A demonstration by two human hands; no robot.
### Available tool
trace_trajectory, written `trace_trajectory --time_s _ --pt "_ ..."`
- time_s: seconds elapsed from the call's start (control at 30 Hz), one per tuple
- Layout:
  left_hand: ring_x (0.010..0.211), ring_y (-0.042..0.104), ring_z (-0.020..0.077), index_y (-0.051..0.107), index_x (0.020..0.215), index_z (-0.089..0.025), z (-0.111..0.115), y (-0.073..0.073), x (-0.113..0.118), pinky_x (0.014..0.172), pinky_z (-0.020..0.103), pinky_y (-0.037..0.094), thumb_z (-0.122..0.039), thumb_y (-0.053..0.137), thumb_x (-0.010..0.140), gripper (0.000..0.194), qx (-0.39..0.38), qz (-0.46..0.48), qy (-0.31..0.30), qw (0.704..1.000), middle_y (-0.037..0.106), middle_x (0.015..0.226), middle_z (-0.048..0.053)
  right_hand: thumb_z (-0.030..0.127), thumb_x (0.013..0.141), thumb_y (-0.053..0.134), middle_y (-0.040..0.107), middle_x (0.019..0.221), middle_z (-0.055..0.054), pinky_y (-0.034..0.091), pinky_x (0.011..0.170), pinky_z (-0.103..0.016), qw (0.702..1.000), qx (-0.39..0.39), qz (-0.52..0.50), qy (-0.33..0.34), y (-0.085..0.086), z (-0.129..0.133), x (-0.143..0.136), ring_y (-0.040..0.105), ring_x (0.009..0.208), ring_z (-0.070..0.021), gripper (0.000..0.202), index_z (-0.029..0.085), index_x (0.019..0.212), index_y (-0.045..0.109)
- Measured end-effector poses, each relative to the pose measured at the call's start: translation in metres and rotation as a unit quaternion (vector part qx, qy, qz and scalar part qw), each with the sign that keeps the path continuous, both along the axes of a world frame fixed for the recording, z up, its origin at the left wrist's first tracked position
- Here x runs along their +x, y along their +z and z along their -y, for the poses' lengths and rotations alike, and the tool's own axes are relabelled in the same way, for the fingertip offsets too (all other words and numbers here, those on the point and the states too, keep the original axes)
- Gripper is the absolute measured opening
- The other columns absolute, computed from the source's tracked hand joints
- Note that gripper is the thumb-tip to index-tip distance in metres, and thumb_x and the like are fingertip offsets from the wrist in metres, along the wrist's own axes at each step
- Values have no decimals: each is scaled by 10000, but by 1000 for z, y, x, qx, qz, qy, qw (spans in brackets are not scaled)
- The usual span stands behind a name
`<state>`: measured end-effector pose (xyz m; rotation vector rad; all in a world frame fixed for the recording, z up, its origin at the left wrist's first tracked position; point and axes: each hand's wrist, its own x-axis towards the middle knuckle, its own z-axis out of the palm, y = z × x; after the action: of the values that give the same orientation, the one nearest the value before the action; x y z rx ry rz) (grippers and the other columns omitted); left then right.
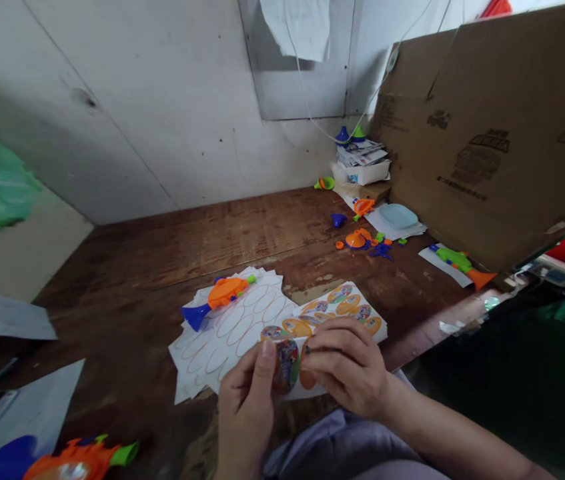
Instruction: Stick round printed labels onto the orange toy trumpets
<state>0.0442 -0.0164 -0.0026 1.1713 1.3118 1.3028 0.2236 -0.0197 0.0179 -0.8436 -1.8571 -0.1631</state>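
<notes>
A sheet of oval stickers [288, 365], orange and multicoloured, is held up near the table's front edge. My left hand [248, 400] pinches its left side between thumb and fingers. Curled over the sheet's right part, my right hand [349, 365] has its fingertips on an orange oval; whether a sticker is lifted there I cannot tell. Behind lies a stack of sticker sheets [362, 310]. To the left, white sheets with empty oval outlines [242, 320] lie fanned out, and an orange toy trumpet [227, 292] with a blue bell rests on them.
A second toy trumpet [77, 461] sits at the front left beside paper [45, 407]. Small orange and blue plastic parts [359, 239], a pale blue dish [398, 215] and a green toy [455, 259] lie back right. A large cardboard box [492, 127] stands along the right.
</notes>
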Motion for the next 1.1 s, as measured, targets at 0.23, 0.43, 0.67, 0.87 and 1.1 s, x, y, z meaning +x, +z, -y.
trace_trajectory --time_s 0.23,0.43,0.67,0.87,1.1 --pt "574 584 158 691 617 -204 6 0 0 539 236 523 -751 729 919 626 1 -10 -66 998 633 591 13 235 1117 605 816 940 -36 651 901 -285 1000 -4 -9 -30 -5 -3 0 761 925 -170 172 221 1123 776" --pt "574 583 163 704 647 -201 -4 -1 -1 514 244 515 -722 849 802 563 -64 55 -59 995 650 604 9 190 1101 583 831 945 -20 619 1036 -314 997 69 23 -36 -11 -4 0 703 1052 -184 237 202 1068 817" --pt "576 535 128 775 789 -211 -34 12 0 498 211 470 -750 952 615 594 -71 118 10 990 646 646 -27 246 1162 530 827 1118 42 551 1077 -126 963 -124 79 228 17 27 21 714 1170 -65 224 257 1111 749" --pt "588 508 136 796 855 -218 -24 11 6 559 240 450 -738 778 882 521 13 9 -94 995 644 676 -6 251 1091 634 776 1373 -119 658 1056 -511 986 -164 26 -30 12 11 31 741 1268 -298 627 301 1678 419" --pt "663 550 140 776 866 -220 -21 11 17 632 236 482 -771 776 871 550 -7 64 -112 992 703 781 9 103 1072 623 890 1028 -19 710 789 -382 995 -83 3 -59 -13 5 20 855 861 -240 827 297 1771 225"
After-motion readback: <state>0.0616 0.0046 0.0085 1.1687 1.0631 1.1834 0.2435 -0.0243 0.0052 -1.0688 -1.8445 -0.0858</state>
